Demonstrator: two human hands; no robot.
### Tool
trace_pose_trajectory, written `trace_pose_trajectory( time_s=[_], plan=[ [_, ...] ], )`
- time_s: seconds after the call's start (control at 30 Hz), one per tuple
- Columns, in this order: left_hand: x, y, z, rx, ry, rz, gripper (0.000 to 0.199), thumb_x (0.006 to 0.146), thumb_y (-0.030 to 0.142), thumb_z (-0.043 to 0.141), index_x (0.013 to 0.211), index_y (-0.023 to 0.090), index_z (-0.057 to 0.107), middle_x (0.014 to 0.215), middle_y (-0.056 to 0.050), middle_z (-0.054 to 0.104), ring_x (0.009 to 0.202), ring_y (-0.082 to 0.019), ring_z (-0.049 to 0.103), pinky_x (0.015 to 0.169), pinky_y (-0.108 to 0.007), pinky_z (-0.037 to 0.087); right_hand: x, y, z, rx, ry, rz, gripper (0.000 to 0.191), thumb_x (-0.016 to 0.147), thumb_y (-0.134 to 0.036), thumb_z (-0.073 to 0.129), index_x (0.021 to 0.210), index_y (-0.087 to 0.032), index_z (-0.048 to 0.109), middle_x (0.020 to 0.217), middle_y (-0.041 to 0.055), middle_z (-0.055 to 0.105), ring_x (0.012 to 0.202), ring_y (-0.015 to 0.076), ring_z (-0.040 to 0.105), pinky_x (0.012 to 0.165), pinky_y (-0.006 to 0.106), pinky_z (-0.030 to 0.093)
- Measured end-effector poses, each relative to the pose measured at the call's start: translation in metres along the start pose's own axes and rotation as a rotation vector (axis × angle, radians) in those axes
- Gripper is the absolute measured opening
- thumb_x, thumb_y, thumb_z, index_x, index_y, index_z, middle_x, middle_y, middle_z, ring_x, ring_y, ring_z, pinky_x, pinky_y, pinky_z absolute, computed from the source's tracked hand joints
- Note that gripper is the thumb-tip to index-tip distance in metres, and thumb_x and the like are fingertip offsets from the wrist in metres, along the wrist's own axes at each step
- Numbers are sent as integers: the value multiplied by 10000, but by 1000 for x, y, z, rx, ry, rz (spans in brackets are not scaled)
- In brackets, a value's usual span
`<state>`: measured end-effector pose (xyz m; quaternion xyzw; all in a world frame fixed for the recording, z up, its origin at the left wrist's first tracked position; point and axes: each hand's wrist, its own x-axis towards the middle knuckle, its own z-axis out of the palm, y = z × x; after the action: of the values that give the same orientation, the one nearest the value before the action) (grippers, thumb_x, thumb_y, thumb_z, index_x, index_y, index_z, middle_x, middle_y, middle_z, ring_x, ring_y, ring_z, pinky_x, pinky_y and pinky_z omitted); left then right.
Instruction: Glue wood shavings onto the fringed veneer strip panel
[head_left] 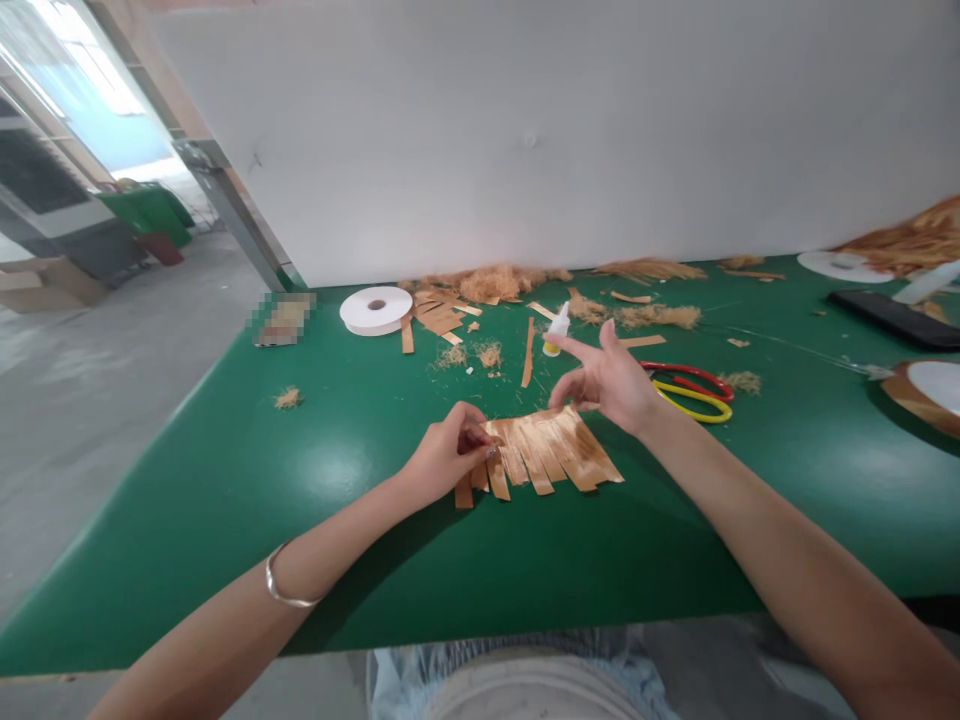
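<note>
A tan, shiny strip cut into a fringe point(551, 452) lies on the green table, its loose ends toward me. My left hand point(448, 452) pinches the upper left part of this fringe between thumb and fingers. Over its upper right edge is my right hand point(604, 385), with thumb and index finger spread and the other fingers bent down close to the strip. Whether those fingertips touch it I cannot tell. Just beyond the right index finger stands a small white glue bottle point(559, 328) with a pointed nozzle and a yellow band.
Scissors with red and yellow handles point(694, 390) lie right of my right hand. A white tape roll point(376, 311) sits at the back left, beside tan strips point(439, 315) and fibre heaps point(495, 283). A black phone-like object point(896, 318) and another roll point(926, 395) are at right.
</note>
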<state>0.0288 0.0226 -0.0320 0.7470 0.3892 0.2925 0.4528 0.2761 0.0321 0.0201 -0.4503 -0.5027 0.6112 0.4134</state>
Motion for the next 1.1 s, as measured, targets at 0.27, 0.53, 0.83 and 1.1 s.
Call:
trace_pose_trajectory(
  time_s=[0.27, 0.53, 0.83, 1.1],
  plan=[
    [-1, 1, 0, 3, -4, -8, 242, 770, 216, 595, 920, 205, 404, 800, -10, 639, 725, -141, 638, 685, -288, 531, 0, 2, -6, -10, -38, -129, 874, 785, -777, 56, 1459, -260, 262, 1162, 132, 637, 817, 253, 635, 460, 300, 384],
    [0, -1, -1, 9, -4, -4, 247, 763, 198, 592, 924, 210, 405, 798, -1, 641, 733, -142, 639, 675, -278, 523, 10, 15, -11, -683, 70, -398, 1001, 730, -630, 583, 1477, -359, -26, 1544, 52, 153, 1290, 305, 374, 816, 385, 486],
    [0, -1, 0, 23, -9, -8, 246, 767, 203, 587, 925, 211, 399, 797, 2, 648, 730, -138, 640, 672, -268, 518, 14, 22, -13, -994, 452, -469, 955, 717, -634, 596, 1479, -341, 102, 1542, 32, 151, 1333, 362, 252, 1033, 559, 276],
    [-1, -2, -1, 11, -16, 12, 243, 768, 199, 581, 926, 209, 396, 798, -3, 636, 730, -140, 633, 670, -276, 523, 5, 3, -11, -136, 91, -164, 886, 798, -748, 25, 1475, -204, 202, 1106, 150, 650, 919, 264, 616, 573, 318, 423]
  ],
)
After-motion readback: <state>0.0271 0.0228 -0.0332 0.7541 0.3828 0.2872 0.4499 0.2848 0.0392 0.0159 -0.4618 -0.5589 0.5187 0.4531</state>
